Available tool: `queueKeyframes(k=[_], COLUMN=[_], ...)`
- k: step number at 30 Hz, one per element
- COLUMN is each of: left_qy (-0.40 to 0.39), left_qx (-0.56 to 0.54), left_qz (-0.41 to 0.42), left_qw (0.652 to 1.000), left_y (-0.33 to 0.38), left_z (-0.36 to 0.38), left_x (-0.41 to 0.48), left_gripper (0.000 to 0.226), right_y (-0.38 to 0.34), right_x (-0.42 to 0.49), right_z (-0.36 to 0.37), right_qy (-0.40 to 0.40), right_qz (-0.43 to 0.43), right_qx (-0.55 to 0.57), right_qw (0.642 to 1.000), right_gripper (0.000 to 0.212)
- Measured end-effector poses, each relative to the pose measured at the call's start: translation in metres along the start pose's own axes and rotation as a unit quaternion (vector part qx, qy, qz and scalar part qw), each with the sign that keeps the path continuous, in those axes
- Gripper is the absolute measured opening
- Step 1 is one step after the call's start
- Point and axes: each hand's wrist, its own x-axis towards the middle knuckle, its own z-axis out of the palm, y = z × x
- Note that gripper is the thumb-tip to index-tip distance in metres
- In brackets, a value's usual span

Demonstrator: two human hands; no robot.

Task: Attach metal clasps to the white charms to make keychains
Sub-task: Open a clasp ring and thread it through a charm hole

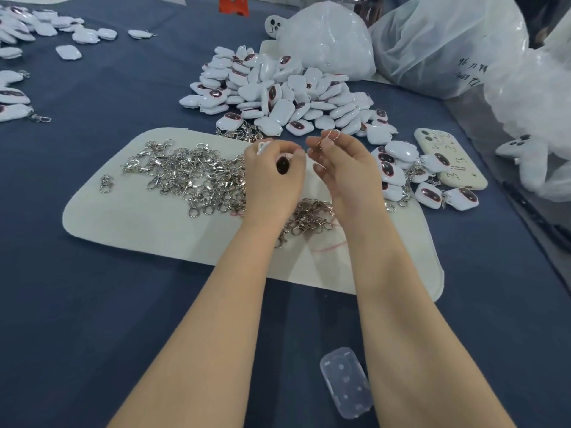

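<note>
1. A clear plastic case (346, 383) lay nearest the viewer on the blue tabletop (92, 304), between the two bare forearms.
2. A white mat (123, 223) was spread further in. A loose heap of metal clasps (191, 174) was carried on its left half, and a smaller bunch of clasps (309, 216) lay under the wrists.
3. The left hand (273, 180) was held above the mat. Its fingers (293, 153) were curled round a white charm (282, 164), of which the dark oval face and one white edge were exposed.
4. The right hand (343, 171) was raised just beside the left, apart from it. A thin metal ring (332, 135) was pinched between its thumb and forefinger, and the remaining fingers (321, 169) were loosely bent.
5. Finished keychains (398, 173), charms with clasps attached, were gathered at the mat's right edge, beside a phone in a pale case (448, 159).
6. The unworked pile of white charms (284, 94) was heaped beyond the mat.
7. White plastic bags (432, 50) stood behind and to the right of that pile.
8. More charms (18, 29) were scattered at the far left.
</note>
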Motion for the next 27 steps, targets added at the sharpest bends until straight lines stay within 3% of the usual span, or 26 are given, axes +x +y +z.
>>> queueKeyframes(k=[5,17,23,27], left_qy=[0.014,0.063,0.085,0.079], left_qx=[0.025,0.087,0.090,0.070], left_qz=[0.044,0.018,0.026,0.023], left_qw=[0.999,0.994,0.992,0.994], left_y=[-0.006,-0.009,-0.007,-0.008], left_z=[0.003,-0.002,-0.001,0.000], left_x=[-0.002,0.006,0.005,0.004], left_gripper=[0.013,0.003,0.005,0.002], right_y=[0.000,-0.002,0.000,0.002], right_x=[-0.002,-0.009,-0.006,-0.004], right_z=[0.004,0.011,0.011,0.011], right_qy=[0.000,-0.057,-0.021,0.022], right_qz=[-0.028,-0.040,-0.010,-0.034], right_qx=[0.005,-0.047,0.016,-0.022], right_qw=[1.000,0.996,1.000,0.999], right_gripper=[0.011,0.014,0.010,0.007])
